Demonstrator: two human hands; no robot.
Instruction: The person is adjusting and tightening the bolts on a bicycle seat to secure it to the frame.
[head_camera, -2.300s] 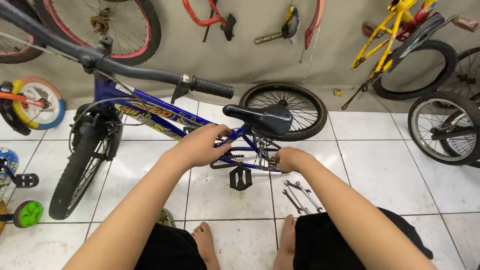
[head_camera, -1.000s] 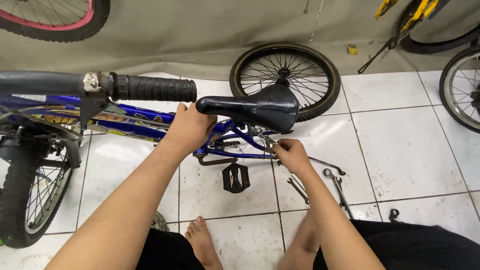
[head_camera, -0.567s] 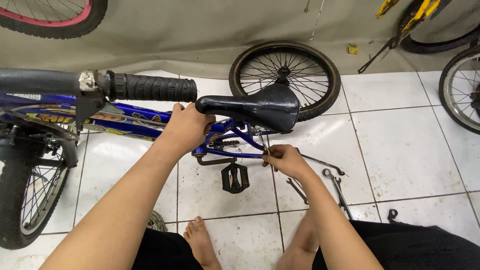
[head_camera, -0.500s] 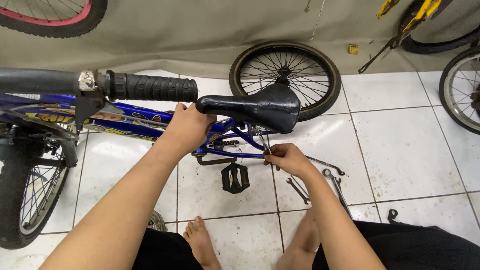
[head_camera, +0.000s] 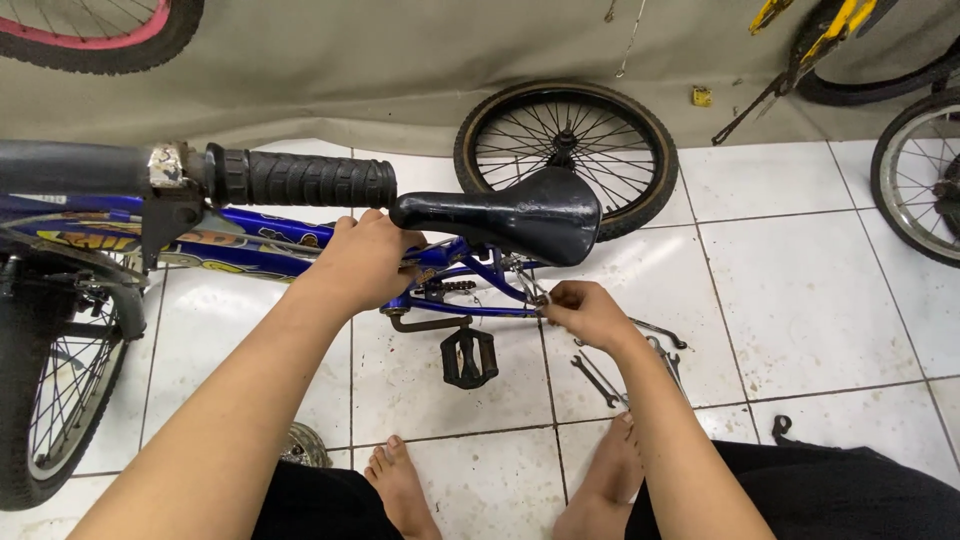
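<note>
A person sits on the white tile floor with bare feet at the bottom of the frame. A small blue bike lies across the left and middle of the picture.

The left hand is closed around the blue frame tube, just left of the black seat. It sits right under the black handlebar grip (the grip is nearer the camera, so it looks big).

The right hand is in the middle of the frame, just below the back of the seat. Its fingers are pinched together on something small and silver at the back part of the bike frame. The thing is too small to tell what it is.

A black pedal hangs down between the two arms. Some metal wrenches lie on the floor, close beside the right arm.

The back wheel is in the upper middle, behind the seat. The front wheel is at the lower left. More bike wheels show at the right edge.
</note>
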